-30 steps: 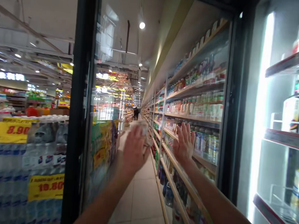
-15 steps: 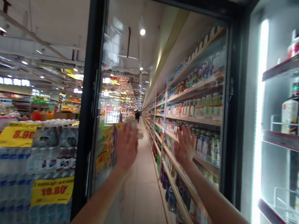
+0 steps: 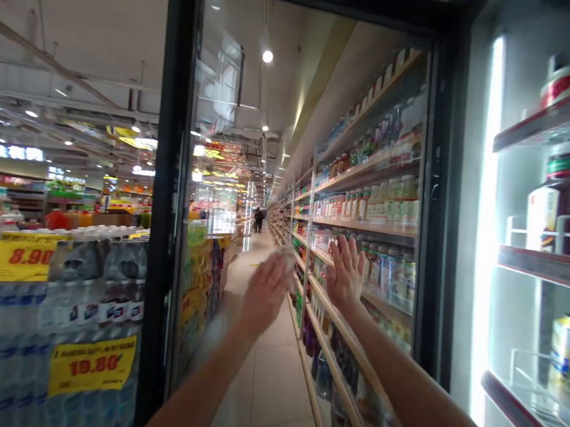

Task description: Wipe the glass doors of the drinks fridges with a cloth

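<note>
Supermarket aisle (image 3: 274, 387); open black-framed glass door (image 3: 170, 168).
Pale cloth (image 3: 288, 255), blurred, at left hand (image 3: 266, 293), mid-pane, fingers extended, grip unclear; right hand (image 3: 346, 275) open, fingers slightly spread, holding nothing, nearer the door's right edge.

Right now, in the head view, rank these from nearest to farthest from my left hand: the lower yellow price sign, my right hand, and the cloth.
From your left hand:
1. Cloth: right against that hand, though blurred.
2. Right hand: a little to the right, fingers up.
3. Lower yellow price sign: well off to the left, past the door's dark edge.
</note>
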The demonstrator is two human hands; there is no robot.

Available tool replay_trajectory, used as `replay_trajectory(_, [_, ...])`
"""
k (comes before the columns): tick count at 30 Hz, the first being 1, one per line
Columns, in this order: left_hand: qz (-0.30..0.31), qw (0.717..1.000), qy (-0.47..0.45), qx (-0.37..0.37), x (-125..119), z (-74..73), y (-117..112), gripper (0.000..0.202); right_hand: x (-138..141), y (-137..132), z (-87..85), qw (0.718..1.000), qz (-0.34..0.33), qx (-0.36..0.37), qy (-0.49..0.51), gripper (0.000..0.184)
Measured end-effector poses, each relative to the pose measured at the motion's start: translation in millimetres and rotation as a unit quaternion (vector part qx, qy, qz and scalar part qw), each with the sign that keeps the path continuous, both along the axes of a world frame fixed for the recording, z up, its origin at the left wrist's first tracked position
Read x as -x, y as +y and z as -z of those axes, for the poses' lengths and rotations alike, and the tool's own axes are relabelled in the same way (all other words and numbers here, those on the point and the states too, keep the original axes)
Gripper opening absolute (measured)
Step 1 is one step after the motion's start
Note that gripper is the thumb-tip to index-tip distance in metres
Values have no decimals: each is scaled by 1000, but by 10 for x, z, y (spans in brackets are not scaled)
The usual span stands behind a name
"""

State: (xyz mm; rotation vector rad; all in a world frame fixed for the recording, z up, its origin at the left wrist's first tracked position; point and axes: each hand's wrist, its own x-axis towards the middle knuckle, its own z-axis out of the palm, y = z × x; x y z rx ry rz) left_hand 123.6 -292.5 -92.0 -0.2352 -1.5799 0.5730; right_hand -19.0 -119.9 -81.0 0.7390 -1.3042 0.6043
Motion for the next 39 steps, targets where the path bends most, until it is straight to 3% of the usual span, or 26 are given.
replay_trajectory(2, [2, 993, -68, 91, 154, 138, 190, 42, 16, 12, -3, 1000, -1, -5, 7, 51])
replay_trajectory(4, [-3, 993, -70, 94, 140, 109, 146, 39, 27, 21, -5, 1000, -2, -9, 10, 49])
replay_trajectory(8, [-15, 991, 82, -106, -153, -326, -321, 45, 28, 16, -11, 1000, -2, -4, 5, 49])
replay_trajectory(9, [-7, 980, 131, -149, -187, -412, -375, 48, 27, 11, -12, 1000, -1, -5, 2, 50])
replay_trajectory(11, [12, 971, 171, -164, -145, -452, -304, 52, 24, 6, -13, 1000, -2, -5, -3, 51])
replay_trajectory(14, [17, 998, 59, -20, 97, -242, 85, 49, 24, 11, -14, 1000, -8, -2, -1, 51])
replay_trajectory(17, [4, 993, -59, 106, 222, -117, 252, 42, 24, 23, -15, 1000, -13, -6, 1, 51])
replay_trajectory(19, [0, 997, -51, 56, 150, -235, 97, 41, 23, 25, -15, 1000, -14, -8, -2, 51])
replay_trajectory(22, [23, 990, 69, -120, -3, -525, -211, 45, 22, 15, -14, 1000, -10, 3, 2, 50])
replay_trajectory(24, [44, 981, 106, -157, -4, -578, -225, 48, 25, 10, -11, 1000, -8, 6, 3, 49])
replay_trajectory(27, [33, 999, -1, -9, 128, -390, 26, 50, 35, 13, -5, 1000, -13, 1, 1, 49])
replay_trajectory(29, [11, 993, -69, 93, 181, -281, 139, 47, 38, 19, -2, 1000, -17, -2, 1, 49])
replay_trajectory(30, [3, 992, -76, 105, 171, -285, 128, 46, 36, 20, -1, 1000, -18, -5, 1, 50])
replay_trajectory(31, [-2, 994, -63, 84, 136, -337, 73, 44, 33, 21, -2, 1000, -18, -8, 0, 50])
replay_trajectory(33, [2, 999, 18, -35, 33, -546, -115, 42, 21, 19, -4, 1000, -17, -6, -4, 51])
replay_trajectory(36, [19, 975, 132, -177, -27, -832, -273, 42, 3, 11, -10, 1000, -15, 2, -5, 50])
replay_trajectory(37, [22, 975, 135, -177, 7, -849, -234, 41, 1, 10, -10, 1000, -15, 5, -7, 50])
replay_trajectory(39, [12, 992, 69, -101, 133, -755, -45, 40, 4, 12, -9, 1000, -16, 5, -6, 50])
